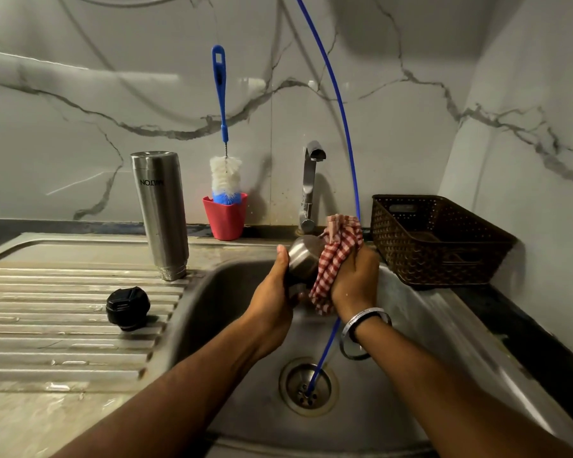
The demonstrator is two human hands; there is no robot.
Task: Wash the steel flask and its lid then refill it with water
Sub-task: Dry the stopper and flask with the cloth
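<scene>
A: Where is the flask?

B: The steel flask (161,214) stands upside down on the ribbed draining board (63,325), left of the sink (411,325), mouth down, near the far wall. Its black stopper (127,308) lies on the board nearer to us, apart from the flask.

A: And the hands?

B: Both are over the sink bowl. The left hand (272,289) grips a steel cup lid (303,259), thumb up along its side. The right hand (354,276) is clenched around a red checked cloth (336,256), which is pressed against the lid.

A: What else is there?

B: A tap (310,183) rises from the far edge, just behind the hands. A thin blue tube (341,110) curves down from above into the drain (308,386). A bottle brush (224,133) stands in a red cup (225,214) by the wall, right of the flask. A brown basket (444,239) sits on the right counter.
</scene>
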